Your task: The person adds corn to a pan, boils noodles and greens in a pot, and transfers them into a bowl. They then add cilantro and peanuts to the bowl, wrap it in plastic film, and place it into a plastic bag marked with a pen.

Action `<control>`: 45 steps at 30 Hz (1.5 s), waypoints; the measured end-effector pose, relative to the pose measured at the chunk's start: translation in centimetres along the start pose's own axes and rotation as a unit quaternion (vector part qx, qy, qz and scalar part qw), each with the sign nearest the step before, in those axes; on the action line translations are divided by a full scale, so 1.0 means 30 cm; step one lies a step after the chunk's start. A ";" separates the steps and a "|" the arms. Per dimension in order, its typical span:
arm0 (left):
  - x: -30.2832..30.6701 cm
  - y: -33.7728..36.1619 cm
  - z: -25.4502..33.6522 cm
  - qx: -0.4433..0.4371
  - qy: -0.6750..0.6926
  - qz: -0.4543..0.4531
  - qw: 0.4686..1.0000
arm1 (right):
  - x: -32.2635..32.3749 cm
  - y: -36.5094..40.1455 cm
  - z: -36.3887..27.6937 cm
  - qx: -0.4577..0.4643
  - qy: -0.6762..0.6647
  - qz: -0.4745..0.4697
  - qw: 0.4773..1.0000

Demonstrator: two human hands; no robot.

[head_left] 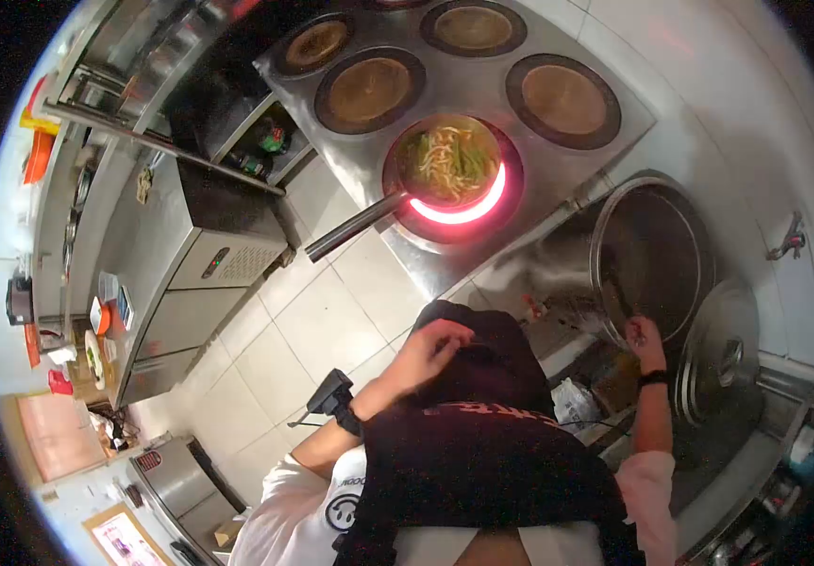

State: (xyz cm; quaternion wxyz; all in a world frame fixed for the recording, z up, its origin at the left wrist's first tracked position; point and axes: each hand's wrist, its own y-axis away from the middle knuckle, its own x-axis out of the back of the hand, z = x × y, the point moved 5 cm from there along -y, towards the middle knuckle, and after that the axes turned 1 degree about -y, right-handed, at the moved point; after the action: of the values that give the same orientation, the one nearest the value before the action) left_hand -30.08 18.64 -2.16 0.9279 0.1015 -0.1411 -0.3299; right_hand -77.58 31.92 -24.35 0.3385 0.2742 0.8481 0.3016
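My left hand (pixel 433 349) is in front of my dark apron (pixel 482 453), fingers loosely bent and thumb apart, with nothing visible in it. At the rim of a large metal pot (pixel 605 250), my right hand (pixel 646 340) is closed around the end of a dark, long-handled utensil (pixel 620 291) that reaches down into the pot. The utensil's far end is too dark to make out. A saucepan (pixel 358 226) of noodles and green vegetables (pixel 454 162) sits on a glowing burner (pixel 463 215), its handle pointing left. Neither hand touches the saucepan.
The steel cooktop (pixel 539 203) carries several other round hotplates (pixel 562 99). A big metal lid (pixel 723 354) leans right of the pot. Steel cabinets (pixel 209 292) line the left across the tiled floor (pixel 327 316). A wall tap (pixel 788 238) is at far right.
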 end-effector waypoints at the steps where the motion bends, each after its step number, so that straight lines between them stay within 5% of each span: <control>1: 0.020 -0.005 -0.058 0.002 0.004 0.004 1.000 | -0.021 0.060 -0.006 -0.003 -0.031 0.018 0.999; 4: 0.119 -0.041 -0.271 0.048 -0.001 0.048 0.998 | -0.201 0.312 -0.016 0.005 -0.073 0.101 0.992; 6: 0.202 -0.057 -0.351 0.032 -0.205 0.164 0.964 | -0.315 0.472 -0.013 0.020 -0.091 0.117 0.989; 7: 0.221 -0.081 -0.356 0.034 -0.202 0.161 0.965 | -0.344 0.533 -0.003 0.019 -0.090 0.121 0.988; 9: 0.242 -0.137 -0.385 0.133 -0.447 0.090 0.880 | -0.402 0.647 -0.006 0.072 -0.108 0.074 0.989; 13: 0.292 -0.185 -0.457 0.046 -0.635 0.069 0.768 | -0.507 0.834 0.005 0.127 -0.047 0.014 0.991; 14: 0.314 -0.191 -0.443 0.014 -0.660 0.086 0.746 | -0.553 0.897 0.007 0.152 -0.054 0.115 0.980; 15: 0.328 -0.204 -0.448 0.010 -0.659 0.083 0.748 | -0.594 0.962 0.010 0.175 -0.063 0.214 0.959; 18: 0.369 -0.243 -0.467 -0.021 -0.691 0.096 0.716 | -0.806 1.046 -0.009 0.173 -0.055 0.159 0.970; 22: 0.430 -0.286 -0.452 -0.008 -0.666 0.098 0.740 | -0.696 1.055 0.031 0.167 0.007 0.230 0.959; 24: 0.474 -0.303 -0.476 -0.014 -0.648 0.133 0.750 | -0.713 1.041 0.048 0.156 0.017 -0.008 0.988; 25: 0.509 -0.312 -0.502 -0.016 -0.631 0.169 0.757 | -0.763 1.050 0.052 0.158 0.019 -0.005 0.987; 26: 0.548 -0.317 -0.579 -0.187 -0.538 0.325 0.754 | -0.854 1.052 0.057 0.153 0.032 -0.003 0.988; 27: 0.589 -0.297 -0.527 -0.128 -0.547 0.282 0.778 | -0.926 1.048 0.063 0.149 0.046 -0.002 0.988; 28: 0.616 -0.342 -0.742 -0.074 -0.776 0.242 0.578 | -0.962 1.041 0.067 0.154 0.047 -0.001 0.987; 29: 0.636 -0.391 -0.957 -0.011 -0.930 0.180 0.321 | -0.992 1.035 0.071 0.157 0.112 -0.001 0.981; 30: 0.705 -0.334 -0.825 0.050 -0.736 0.258 0.624 | -1.025 1.029 0.078 0.160 0.176 -0.002 0.971; 31: 0.752 -0.262 -0.708 0.103 -0.440 0.298 0.841 | -1.064 1.029 0.083 0.162 0.175 -0.001 0.971; 32: 0.764 -0.289 -0.954 0.066 -0.549 0.203 0.808 | -1.107 1.032 0.089 0.146 0.200 0.004 0.969; 33: 0.776 -0.276 -1.040 0.066 -0.549 0.203 0.808 | -1.142 1.032 0.097 0.130 0.224 0.009 0.966; 34: 0.790 -0.251 -1.128 0.131 -0.383 0.194 0.894 | -1.167 1.027 0.105 0.131 0.223 0.009 0.966; 35: 0.782 -0.214 -1.150 0.192 -0.202 0.178 0.944 | -1.185 1.024 0.110 0.134 0.263 0.029 0.955; 45: 0.614 0.079 -1.133 0.250 -0.101 0.111 0.956 | -1.228 0.973 0.122 0.188 0.383 0.038 0.903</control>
State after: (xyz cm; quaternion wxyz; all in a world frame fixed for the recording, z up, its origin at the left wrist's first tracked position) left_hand -3.84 11.87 -29.85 0.8843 0.2804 -0.3227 -0.1878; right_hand -44.41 27.95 8.89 -0.0824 0.2279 0.9423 0.2309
